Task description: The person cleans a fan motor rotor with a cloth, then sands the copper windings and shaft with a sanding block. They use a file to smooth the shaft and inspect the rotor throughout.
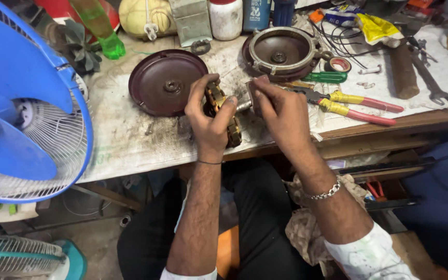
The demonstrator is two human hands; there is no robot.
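Head view: the left hand has its fingers clamped round a copper-wound stator at the tabletop's front edge. At 3 o'clock from it, the right hand pinches a small dark piece against the stator's shaft. A brown cover lies at 10 o'clock, an open housing at 1 o'clock, pliers at 3 o'clock. Doing this well likely means bracing the stator firmly and pressing squarely, sparing the windings.
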